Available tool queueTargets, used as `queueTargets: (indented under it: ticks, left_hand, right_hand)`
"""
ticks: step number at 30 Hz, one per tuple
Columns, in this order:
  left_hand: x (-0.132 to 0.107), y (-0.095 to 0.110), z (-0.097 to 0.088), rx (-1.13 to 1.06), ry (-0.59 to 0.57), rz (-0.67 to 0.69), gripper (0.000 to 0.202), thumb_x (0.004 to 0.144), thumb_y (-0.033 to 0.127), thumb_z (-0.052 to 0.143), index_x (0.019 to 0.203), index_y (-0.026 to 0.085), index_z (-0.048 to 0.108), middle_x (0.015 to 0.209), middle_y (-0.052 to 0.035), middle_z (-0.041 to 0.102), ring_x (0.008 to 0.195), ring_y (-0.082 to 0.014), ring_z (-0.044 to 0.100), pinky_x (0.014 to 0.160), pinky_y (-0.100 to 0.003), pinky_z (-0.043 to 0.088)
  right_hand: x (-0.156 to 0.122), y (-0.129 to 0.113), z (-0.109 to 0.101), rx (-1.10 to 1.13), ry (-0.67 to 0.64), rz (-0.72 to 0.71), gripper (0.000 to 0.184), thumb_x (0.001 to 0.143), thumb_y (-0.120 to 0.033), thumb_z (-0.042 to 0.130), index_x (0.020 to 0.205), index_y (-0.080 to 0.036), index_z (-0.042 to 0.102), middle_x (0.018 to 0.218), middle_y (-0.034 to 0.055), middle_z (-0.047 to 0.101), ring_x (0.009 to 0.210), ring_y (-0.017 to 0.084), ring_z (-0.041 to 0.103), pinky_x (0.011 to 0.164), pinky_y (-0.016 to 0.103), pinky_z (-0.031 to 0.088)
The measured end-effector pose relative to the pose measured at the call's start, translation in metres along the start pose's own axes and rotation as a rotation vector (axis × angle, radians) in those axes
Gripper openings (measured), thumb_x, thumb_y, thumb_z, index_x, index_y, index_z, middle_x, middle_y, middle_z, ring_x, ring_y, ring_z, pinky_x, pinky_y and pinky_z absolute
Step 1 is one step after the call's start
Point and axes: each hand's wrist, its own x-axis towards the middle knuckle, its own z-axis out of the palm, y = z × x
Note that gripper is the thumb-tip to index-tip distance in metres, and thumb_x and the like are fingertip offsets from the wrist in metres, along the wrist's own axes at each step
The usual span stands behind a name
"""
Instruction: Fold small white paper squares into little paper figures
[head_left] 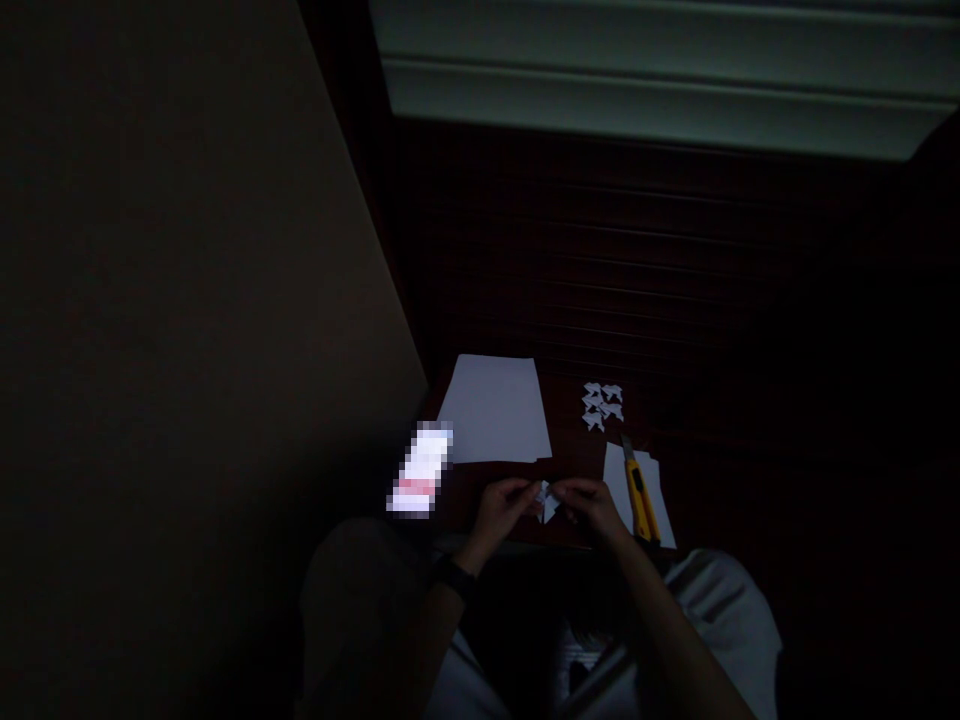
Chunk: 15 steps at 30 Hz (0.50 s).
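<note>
Between my two hands, near the front edge of the dark table, is a small piece of folded white paper [550,505]. My left hand [506,507] pinches its left side, and a dark band circles that wrist. On the other side my right hand [592,505] grips the paper with thumb and fingers. The fingertips hide part of the folds. Just right of my right hand, a yellow utility knife [640,497] with its blade out lies on a white paper sheet [666,505]. Beyond the hands sits a group of several small folded paper figures [602,405].
A larger stack of white paper [495,410] lies at the table's back left. A lit, pixelated screen [421,470] is at the left edge. A plain wall [187,300] rises close on the left, and dark slatted panelling [562,250] stands behind the table. The light is dim.
</note>
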Motion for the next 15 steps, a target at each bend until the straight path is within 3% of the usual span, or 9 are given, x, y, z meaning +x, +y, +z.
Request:
queueTargets:
  ticks: [5,9,12,15]
  left_hand:
    - [-0.002,0.004,-0.002,-0.071,-0.040,-0.003,0.033,0.071,0.040,0.061,0.087,0.011,0.064,0.081,-0.0076,0.068,0.071,-0.0190,0.064,0.069,-0.031,0.051]
    - [-0.005,0.013,-0.003,-0.147,-0.046,-0.042,0.032,0.071,0.036,0.062,0.090,0.011,0.063,0.085,-0.0092,0.067,0.078,-0.0202,0.063,0.074,-0.032,0.049]
    - [-0.008,0.022,-0.004,-0.112,-0.057,-0.011,0.029,0.070,0.032,0.063,0.090,0.012,0.063,0.088,-0.0094,0.066,0.081,-0.0209,0.062,0.076,-0.033,0.048]
    - [-0.010,0.030,-0.002,-0.019,-0.009,0.071,0.025,0.068,0.028,0.065,0.088,0.014,0.064,0.092,-0.0090,0.065,0.088,-0.0222,0.060,0.080,-0.033,0.046]
  right_hand:
    - [0.002,0.004,0.002,-0.001,0.010,0.004,0.030,0.068,-0.043,0.064,0.078,-0.015,0.068,0.044,-0.0035,0.050,0.038,0.007,0.036,0.038,0.020,0.024]
    - [0.001,0.000,0.005,-0.023,0.027,-0.023,0.030,0.070,-0.044,0.062,0.080,-0.016,0.068,0.051,-0.0006,0.058,0.045,0.011,0.047,0.042,0.021,0.032]
    - [-0.004,-0.011,0.009,-0.069,0.055,-0.115,0.027,0.071,-0.042,0.061,0.079,-0.018,0.068,0.070,0.0038,0.066,0.062,0.017,0.057,0.057,0.027,0.043]
    - [-0.011,-0.024,0.015,-0.162,0.105,-0.220,0.020,0.069,-0.036,0.063,0.078,-0.019,0.067,0.077,0.0046,0.067,0.074,0.020,0.058,0.070,0.031,0.044]
